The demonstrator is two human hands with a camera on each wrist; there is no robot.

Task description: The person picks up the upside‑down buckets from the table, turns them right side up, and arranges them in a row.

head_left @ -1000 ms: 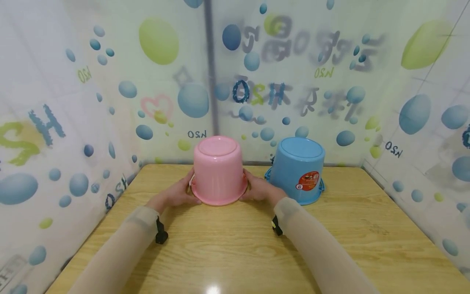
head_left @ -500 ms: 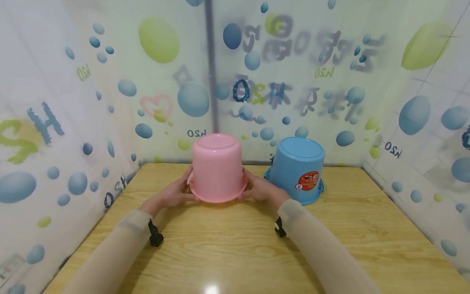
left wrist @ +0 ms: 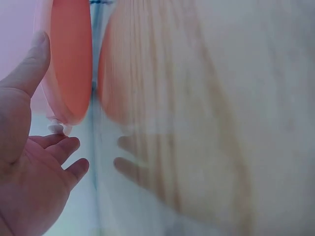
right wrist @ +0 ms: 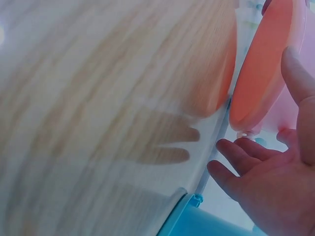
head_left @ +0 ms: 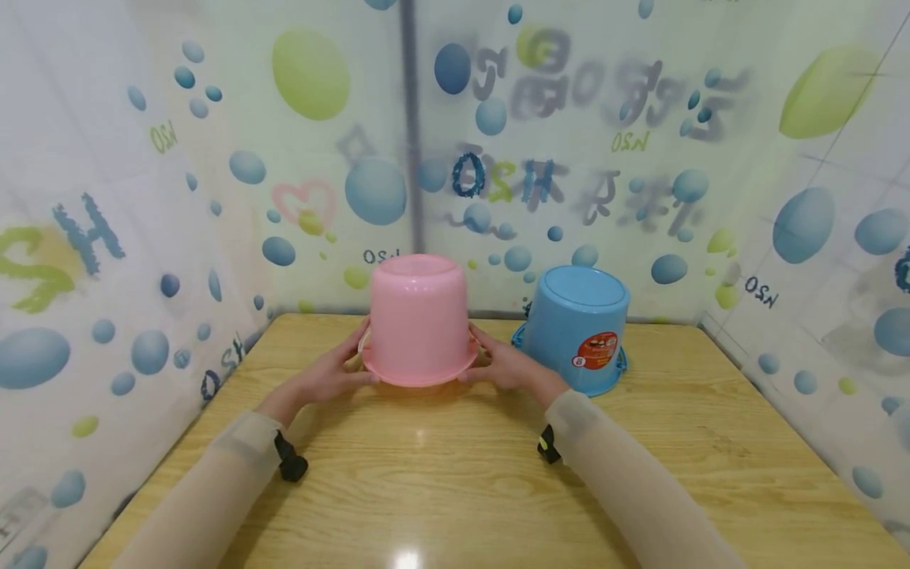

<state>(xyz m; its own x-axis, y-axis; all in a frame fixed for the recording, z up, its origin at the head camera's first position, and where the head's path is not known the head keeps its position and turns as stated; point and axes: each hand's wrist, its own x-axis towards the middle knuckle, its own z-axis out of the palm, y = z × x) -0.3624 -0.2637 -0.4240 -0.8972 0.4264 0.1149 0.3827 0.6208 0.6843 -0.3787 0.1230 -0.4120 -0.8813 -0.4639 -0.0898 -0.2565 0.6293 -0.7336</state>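
- Head view: the left hand and right hand are holding the pink bucket upside down between them, just above the desk.
- Head view, risk: both hands are pressing from the sides, so uneven pressure could be letting the smooth wall slip or tilt. The right hand is sitting near the blue bucket, which a sideways swing could be knocking; whether they are touching is unclear.
- Head view, surfaces: both buckets are showing glossy plastic and round, flat bases; their walls are flaring towards the mouth. The blue one is standing upside down, wearing a red oval label. The desk is showing yellowish wood grain and a bright glare spot.
- Left wrist view: the left hand's fingers are lying spread rather than curled, its thumb resting along the bucket. A small pale lug is jutting beside the fingertips and could be spoiling their contact. The mouth is looking orange inside, and the shiny desk is mirroring it.
- Right wrist view: the right hand is mirroring that pose, fingers fanned, thumb extended. The rim is hanging clear of the desk; lowered crookedly, one edge could be striking first.
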